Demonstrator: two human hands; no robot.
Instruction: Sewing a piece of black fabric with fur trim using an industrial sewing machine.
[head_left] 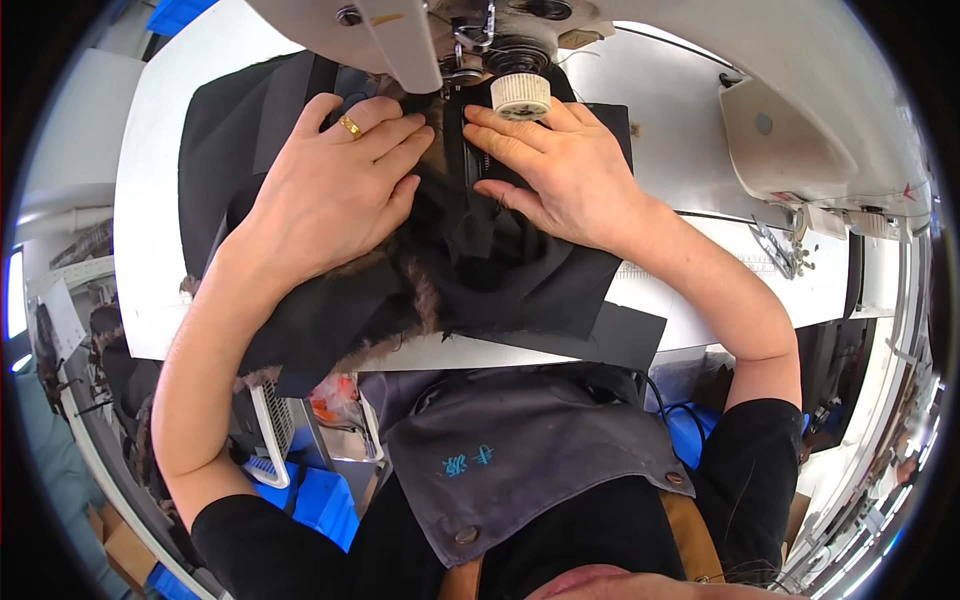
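Black fabric [530, 285] with brown fur showing along its edges [424, 295] lies spread under the head of a sewing machine [640, 20]. My left hand [335, 185], with a gold ring, rests flat on the cloth left of the needle area, fingers stretched forward. On the other side, my right hand [570, 175] presses down on the fabric with its fingers spread, just below a white ribbed knob [521, 98]. Between the hands runs a narrow dark strip [472, 160] toward the presser foot. The needle's exact contact with the cloth is hidden.
The cloth overhangs the front of the white table [150, 220]. Small metal attachments [785, 248] lie at the right, near a ruler scale [750, 262]. Below the table are a white plastic basket [268, 430] and a blue bin [328, 508]. My grey apron [560, 440] is close to the table edge.
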